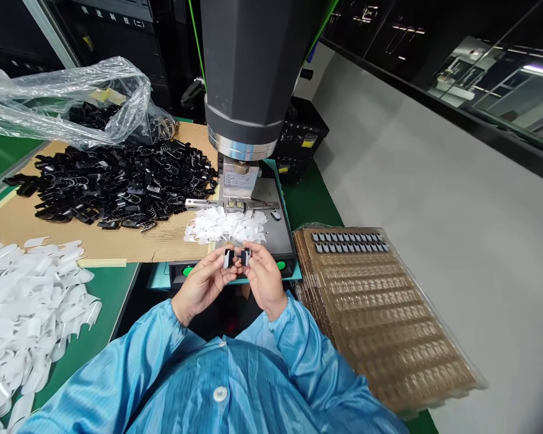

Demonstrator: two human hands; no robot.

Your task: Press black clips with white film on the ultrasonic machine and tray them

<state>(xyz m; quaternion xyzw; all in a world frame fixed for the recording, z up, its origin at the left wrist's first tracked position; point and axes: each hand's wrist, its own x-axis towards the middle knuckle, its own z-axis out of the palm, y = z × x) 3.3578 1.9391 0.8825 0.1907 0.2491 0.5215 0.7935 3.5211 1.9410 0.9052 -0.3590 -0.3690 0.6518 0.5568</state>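
Note:
My left hand [204, 282] pinches a small black part with a light grey face [228, 258] between thumb and fingers. Its near twin, another black and grey part [245, 257], is gripped by my right hand [266, 278]. Both are held close together in front of the machine's base; whether they touch or join is too small to tell. Just beyond my fingertips lies a heap of thin white curved pieces [228, 225]. Behind that heap stands a metal fixture [239, 181] beneath the machine's large dark head [248, 72].
Loose black plastic parts [122, 181] pile on cardboard at the left, below a clear plastic bag [117, 90]. More white pieces [22, 313] cover the green table. At the right, stacked trays [366, 313] carry two rows of finished-looking grey parts [350, 242]. Green buttons [281, 265] flank my hands.

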